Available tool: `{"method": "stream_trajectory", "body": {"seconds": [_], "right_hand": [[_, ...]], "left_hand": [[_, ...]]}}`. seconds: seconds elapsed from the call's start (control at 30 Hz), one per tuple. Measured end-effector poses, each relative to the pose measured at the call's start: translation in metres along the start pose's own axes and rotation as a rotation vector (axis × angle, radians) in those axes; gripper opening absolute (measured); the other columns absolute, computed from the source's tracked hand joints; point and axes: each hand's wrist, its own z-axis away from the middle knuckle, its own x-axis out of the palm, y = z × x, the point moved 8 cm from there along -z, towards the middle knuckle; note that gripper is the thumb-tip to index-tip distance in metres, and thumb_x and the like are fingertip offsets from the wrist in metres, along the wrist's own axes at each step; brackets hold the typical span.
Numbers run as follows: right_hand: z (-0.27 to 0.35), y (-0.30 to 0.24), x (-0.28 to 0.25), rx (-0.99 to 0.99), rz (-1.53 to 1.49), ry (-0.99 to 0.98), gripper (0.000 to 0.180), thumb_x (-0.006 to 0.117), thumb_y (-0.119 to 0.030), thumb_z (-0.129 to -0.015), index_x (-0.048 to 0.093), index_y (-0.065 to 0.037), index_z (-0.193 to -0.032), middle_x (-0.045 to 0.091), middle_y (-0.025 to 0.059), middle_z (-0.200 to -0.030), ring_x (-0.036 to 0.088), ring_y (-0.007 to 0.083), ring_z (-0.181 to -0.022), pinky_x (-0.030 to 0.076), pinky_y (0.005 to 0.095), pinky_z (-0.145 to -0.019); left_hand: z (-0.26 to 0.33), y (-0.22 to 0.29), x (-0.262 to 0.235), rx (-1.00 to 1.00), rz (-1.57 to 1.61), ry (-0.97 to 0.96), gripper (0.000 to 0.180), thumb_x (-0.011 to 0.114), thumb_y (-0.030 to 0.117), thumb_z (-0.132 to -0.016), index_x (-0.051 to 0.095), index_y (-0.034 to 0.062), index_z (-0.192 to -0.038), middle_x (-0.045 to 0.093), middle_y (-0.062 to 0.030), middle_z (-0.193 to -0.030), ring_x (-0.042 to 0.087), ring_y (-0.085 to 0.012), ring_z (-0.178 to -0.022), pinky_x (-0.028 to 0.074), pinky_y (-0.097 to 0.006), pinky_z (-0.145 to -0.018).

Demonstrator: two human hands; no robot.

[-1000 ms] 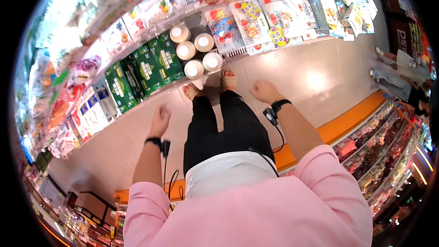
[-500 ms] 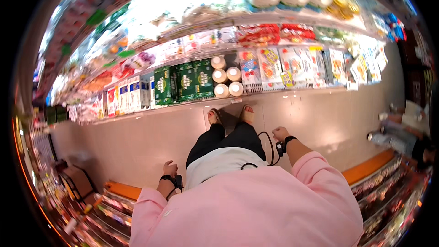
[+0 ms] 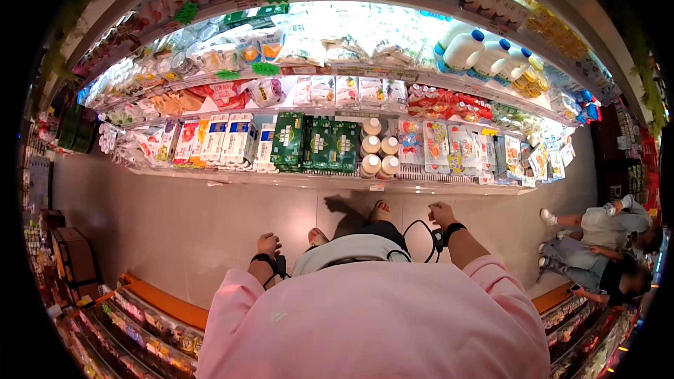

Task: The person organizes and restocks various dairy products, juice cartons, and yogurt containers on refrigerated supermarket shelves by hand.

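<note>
White-capped bottles (image 3: 389, 146) stand shelved at 12 o'clock, none in hand yet; left hand (image 3: 268, 243) (10 o'clock) and right hand (image 3: 441, 215) (2 o'clock) appear empty, fingers loosely curled.

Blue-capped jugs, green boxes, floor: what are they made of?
Blue-capped jugs: probably moulded plastic, satin; rounded white bodies.
Green boxes: likely printed cardboard; flat panels, straight edges. Coating unclear.
Floor: hard tile, ceramic or stone, can't tell; thin joint lines, soft sheen.
</note>
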Motion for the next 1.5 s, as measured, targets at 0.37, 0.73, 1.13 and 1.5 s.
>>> {"method": "stream_trajectory", "body": {"seconds": [0.37,0.73,1.13,1.5], "right_hand": [[0.072,-0.026,0.181,0.045,-0.066,-0.076,0.026,0.062,-0.024,-0.094,0.065,-0.004,-0.111,0.067,0.0067,-0.084,0.064,0.0177,-0.068,0.050,0.0326,-0.056],[-0.047,-0.247,0.205,-0.286,0.505,-0.210,0.032,0.068,-0.030,-0.091,0.067,-0.005,-0.110,0.068,0.0030,-0.081,0.063,0.0106,-0.068,0.047,0.0263,-0.056],[-0.256,-0.473,0.182,-0.244,-0.521,0.074,0.072,0.047,-0.066,-0.095,0.056,0.000,-0.123,0.066,0.0164,-0.101,0.066,0.0270,-0.086,0.057,0.0413,-0.072],[-0.256,-0.503,0.166,-0.229,-0.550,-0.001,0.050,0.058,-0.043,-0.098,0.059,0.005,-0.111,0.066,0.0183,-0.086,0.067,0.0283,-0.071,0.059,0.0364,-0.065]], "left_hand": [[-0.115,-0.110,-0.197,-0.121,1.010,-0.073,0.028,0.045,0.033,-0.102,0.057,0.0099,-0.089,0.058,-0.0018,-0.077,0.054,-0.0166,-0.071,0.047,-0.033,-0.066],[-0.137,0.019,-0.202,0.028,1.401,-0.188,0.015,0.054,0.023,-0.101,0.060,0.0098,-0.098,0.062,-0.0004,-0.087,0.060,-0.0149,-0.078,0.049,-0.028,-0.065],[-0.149,0.222,0.015,0.278,0.917,-0.365,0.030,0.057,0.027,-0.101,0.056,0.0121,-0.127,0.058,0.0008,-0.107,0.054,-0.0124,-0.090,0.044,-0.027,-0.077],[-0.068,0.313,0.044,0.297,0.983,-0.542,0.033,0.056,0.027,-0.100,0.054,0.0133,-0.131,0.059,-0.0020,-0.113,0.058,-0.0133,-0.097,0.048,-0.029,-0.080]]}}
